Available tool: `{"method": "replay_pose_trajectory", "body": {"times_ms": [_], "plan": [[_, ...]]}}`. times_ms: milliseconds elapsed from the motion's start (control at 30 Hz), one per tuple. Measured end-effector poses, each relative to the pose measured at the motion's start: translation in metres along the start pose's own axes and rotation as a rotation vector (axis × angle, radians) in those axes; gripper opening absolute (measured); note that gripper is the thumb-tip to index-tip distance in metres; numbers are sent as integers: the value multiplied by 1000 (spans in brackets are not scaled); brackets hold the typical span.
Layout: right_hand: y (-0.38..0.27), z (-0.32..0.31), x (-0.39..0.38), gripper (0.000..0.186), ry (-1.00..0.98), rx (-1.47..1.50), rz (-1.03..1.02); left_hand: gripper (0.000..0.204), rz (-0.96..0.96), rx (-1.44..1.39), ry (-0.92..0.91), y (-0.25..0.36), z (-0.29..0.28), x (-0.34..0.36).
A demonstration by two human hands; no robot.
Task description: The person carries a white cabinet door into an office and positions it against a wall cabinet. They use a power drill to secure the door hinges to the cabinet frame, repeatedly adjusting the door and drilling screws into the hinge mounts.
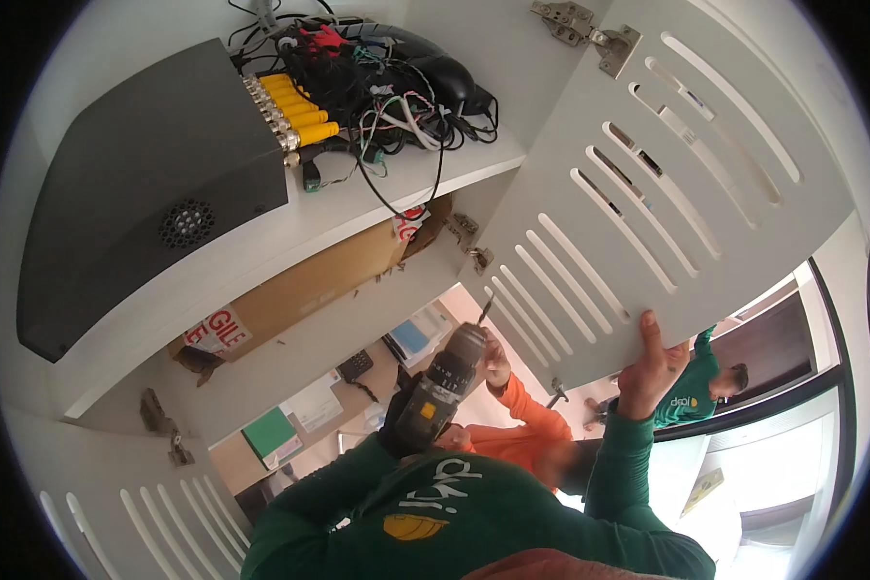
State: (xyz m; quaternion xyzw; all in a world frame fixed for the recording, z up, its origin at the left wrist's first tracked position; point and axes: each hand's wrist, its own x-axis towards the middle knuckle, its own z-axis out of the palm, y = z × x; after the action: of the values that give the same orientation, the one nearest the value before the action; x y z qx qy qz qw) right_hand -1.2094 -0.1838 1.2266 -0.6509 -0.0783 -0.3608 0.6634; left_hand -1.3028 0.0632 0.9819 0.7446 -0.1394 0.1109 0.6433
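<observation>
A dark cordless drill [433, 394] with a thin bit in its chuck points up and away, tilted to the right. My left hand [394, 433], at the end of a green sleeve, is closed at the drill; its fingers are mostly hidden behind the tool. With my right hand [652, 367] I grip the lower edge of a slotted grey cabinet door [551, 217], thumb on the near face. The bit's tip is close to the door's slots. Metal hinges [474, 253] sit at the door's hinge side.
Above, a shelf [387, 193] carries a dark recorder box [135, 193] with yellow connectors and tangled cables [396, 106]. Below it lies a brown carton [300, 280]. A person in orange [527, 425] has a hand near the drill's chuck. Another person in green [691, 387] appears at right.
</observation>
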Motion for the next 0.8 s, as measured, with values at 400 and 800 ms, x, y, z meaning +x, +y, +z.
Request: {"method": "replay_pose_trajectory", "body": {"times_ms": [400,800], "plan": [[1,-3,-8,27,-2,19,17,49,247,-5,103,105,-57,73],[-6,4,-21,25,36,42,35,47,468,-108,254,146,-59,136]]}}
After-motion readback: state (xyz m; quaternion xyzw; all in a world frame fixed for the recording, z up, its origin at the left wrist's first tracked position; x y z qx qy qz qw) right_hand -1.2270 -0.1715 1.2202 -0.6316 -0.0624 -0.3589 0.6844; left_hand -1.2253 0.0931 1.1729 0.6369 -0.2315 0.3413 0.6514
